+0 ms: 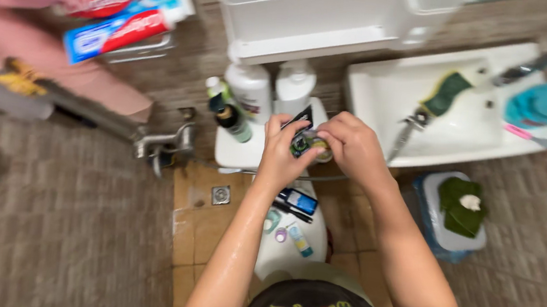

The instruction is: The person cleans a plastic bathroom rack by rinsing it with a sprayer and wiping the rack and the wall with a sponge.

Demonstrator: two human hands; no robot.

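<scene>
Both my hands meet over a white toilet tank lid [236, 151]. My left hand [281, 153] grips a small dark green container [300, 144]. My right hand [354, 145] pinches its round yellowish cap [321, 150] from the right. The picture is blurred, so I cannot tell whether the cap is on or off. Two white bottles [253, 90] and a dark green bottle [231, 121] stand on the lid just left of my hands. Small tubes and a dark blue item [298, 201] lie on the closed toilet seat [318, 243] below my wrists.
A white sink [387, 101] at the right holds a green sponge [448, 92] and a razor. A white wall shelf [315, 12] hangs above. Toothpaste boxes [121, 19] sit upper left. A metal tap [166, 143] juts at left. A blue-and-white bin [455, 213] stands lower right.
</scene>
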